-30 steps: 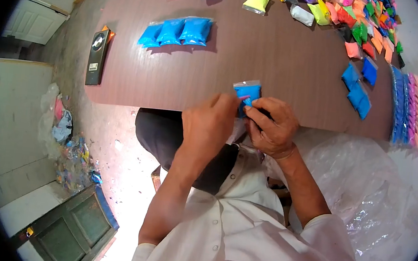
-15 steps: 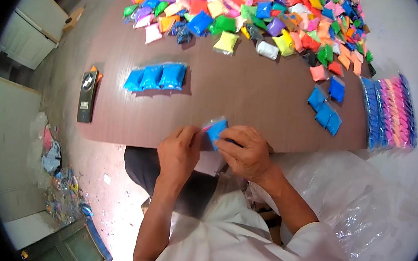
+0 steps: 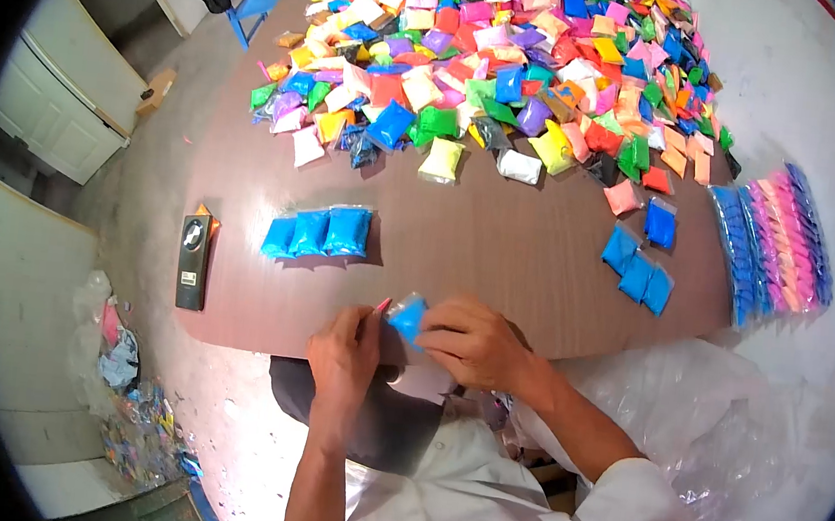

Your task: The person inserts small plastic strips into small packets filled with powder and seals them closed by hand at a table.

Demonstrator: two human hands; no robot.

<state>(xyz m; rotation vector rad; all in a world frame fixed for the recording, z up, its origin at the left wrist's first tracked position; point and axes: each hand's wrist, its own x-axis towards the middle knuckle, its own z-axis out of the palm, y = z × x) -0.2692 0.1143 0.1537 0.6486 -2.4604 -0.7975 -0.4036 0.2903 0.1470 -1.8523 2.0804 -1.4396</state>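
Observation:
At the table's near edge, my right hand (image 3: 475, 344) pinches a small blue packet (image 3: 408, 321) in a clear wrapper, slightly smeared by motion. My left hand (image 3: 344, 350) is closed just left of it, with a small pink piece (image 3: 383, 304) poking out from the fingertips. What that piece belongs to is hidden by the fingers. Beyond the left hand lies a row of three plump blue packets (image 3: 310, 233). Several flatter blue packets (image 3: 637, 280) lie to the right of my hands.
A large heap of coloured packets (image 3: 476, 75) covers the far side of the table (image 3: 500, 238). Bundled rows of packets (image 3: 776, 245) sit at the right edge. A black phone-like device (image 3: 193, 264) lies at the left edge. Clear plastic sheeting (image 3: 684, 417) hangs at the lower right.
The view has tilted up, so the table appears lower and more of the heap and a blue chair show. Both hands stay close together around the blue packet, which is now blurred.

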